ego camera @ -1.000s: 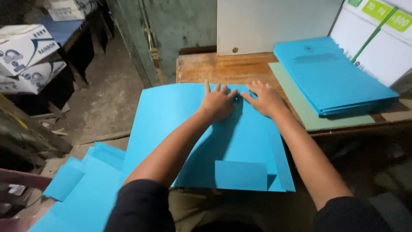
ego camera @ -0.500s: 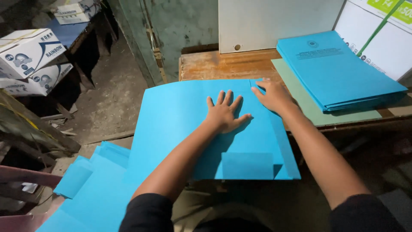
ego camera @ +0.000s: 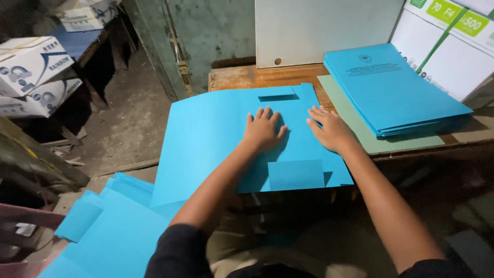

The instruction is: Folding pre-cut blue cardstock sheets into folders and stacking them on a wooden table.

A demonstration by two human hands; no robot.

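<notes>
Two hands, left point(ego camera: 263, 131) and right point(ego camera: 332, 131), pressed flat, fingers spread, on one blue sheet point(ego camera: 216, 139); folder stack point(ego camera: 391, 90) at 2 o'clock, loose sheets point(ego camera: 103, 231) at 8.

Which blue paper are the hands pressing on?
The big blue sheet hanging off the wooden table. The left hand and right hand lie flat on it. The neat blue stack and floor pile lie untouched.

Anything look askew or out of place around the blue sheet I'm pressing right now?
Yes. The blue sheet under the left hand and right hand overhangs the wooden table on its left side, unsupported. More loose blue sheets lie scattered low down at left, not stacked like the neat blue pile.
</notes>
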